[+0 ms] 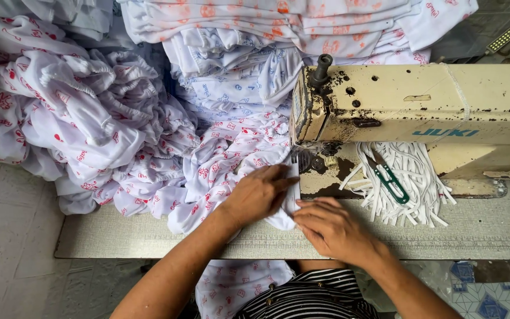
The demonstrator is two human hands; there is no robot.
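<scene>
Head view, looking straight down on a sewing station. At centre, the left hand [259,194] lies palm-down on a white garment piece with red print [231,156], its fingers held close together and flat, the tips pointing toward 3 o'clock and stopping just short of the presser foot [295,156]. The right hand [332,227], at 5 o'clock from the left, has its fingers extended and pressed together on the near edge of the same cloth, touching the machine bed; whether the thumb pinches the hem underneath cannot be told. The cloth runs from the person's lap at 6 o'clock, under both hands, to the needle area at the head of a worn cream sewing machine [420,112], which fills the 2 to 3 o'clock sector.

On the bed at 3 o'clock lies a bundle of white elastic strips [426,189], with green-handled thread snips [392,178] resting on top. A heap of red-printed garments [78,130] fills 9 to 11 o'clock; stacks with blue and orange print [237,71] sit at 12 o'clock.

Judged step: aligning the edge at the foot for stitching. The next move calls for even, flat feeding, with fingertips kept clear of the needle.
</scene>
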